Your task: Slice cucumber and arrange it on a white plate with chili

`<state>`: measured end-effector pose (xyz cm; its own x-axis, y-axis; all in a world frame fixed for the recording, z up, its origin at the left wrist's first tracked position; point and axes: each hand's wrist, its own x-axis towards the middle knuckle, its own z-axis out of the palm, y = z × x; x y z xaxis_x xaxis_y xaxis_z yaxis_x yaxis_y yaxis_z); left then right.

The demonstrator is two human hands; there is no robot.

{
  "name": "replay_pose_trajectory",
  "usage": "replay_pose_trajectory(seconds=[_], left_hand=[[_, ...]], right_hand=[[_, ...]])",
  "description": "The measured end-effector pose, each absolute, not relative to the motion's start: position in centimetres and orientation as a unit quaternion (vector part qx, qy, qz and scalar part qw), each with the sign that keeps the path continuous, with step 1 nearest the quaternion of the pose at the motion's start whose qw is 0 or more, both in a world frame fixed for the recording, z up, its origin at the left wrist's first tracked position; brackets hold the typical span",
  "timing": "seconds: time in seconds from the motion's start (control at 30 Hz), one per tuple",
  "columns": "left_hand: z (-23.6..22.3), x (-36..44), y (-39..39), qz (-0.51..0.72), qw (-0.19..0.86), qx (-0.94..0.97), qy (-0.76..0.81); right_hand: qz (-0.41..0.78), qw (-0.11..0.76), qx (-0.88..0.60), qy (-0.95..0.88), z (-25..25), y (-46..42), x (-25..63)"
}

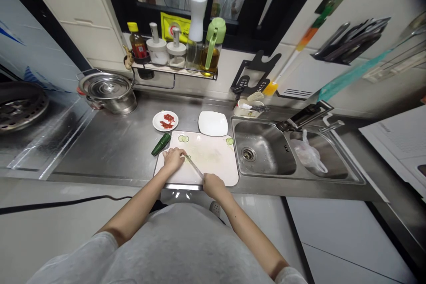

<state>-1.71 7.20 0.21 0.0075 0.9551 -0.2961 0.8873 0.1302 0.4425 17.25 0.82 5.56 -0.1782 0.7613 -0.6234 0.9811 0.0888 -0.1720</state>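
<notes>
My right hand is closed round the handle of a kitchen knife, at the near edge of a white cutting board. The blade slants away to the left, its tip beside my left hand. My left fingers are bent and pressed down on thin cucumber slices, mostly hidden by the hand and blade. More cucumber slices lie at the board's back left, and a small stack of slices is at its back right corner. Left of the board rests a dark green cucumber piece.
Behind the board are a plate of chopped red chili and a white square dish. A double sink is on the right, with a plastic bag. A lidded steel pot stands back left, below a condiment rack.
</notes>
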Motion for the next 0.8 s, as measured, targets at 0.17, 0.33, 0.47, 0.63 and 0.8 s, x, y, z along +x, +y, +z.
replay_pose_trajectory(seconds=[0.17,0.33,0.47,0.63,0.8], left_hand=[[0.4,-1.5,7.0,0.063,0.265,0.658,0.702],[0.7,-0.7,6.8,0.062,0.248,0.659,0.707],[0.7,0.0,6.7,0.080,0.242,0.659,0.708],[1.1,0.4,6.6,0.104,0.274,0.648,0.703],[2.1,-0.8,6.0,0.143,0.318,0.596,0.723]], right_hand=[[-0.312,0.153,0.615,0.708,6.3,1.1,18.5],[-0.343,0.092,0.646,0.675,7.2,1.9,21.9],[-0.336,0.071,0.674,0.654,6.4,1.9,23.9],[-0.345,0.045,0.673,0.653,4.8,1.7,24.6],[-0.340,0.025,0.677,0.653,4.0,2.1,24.7]])
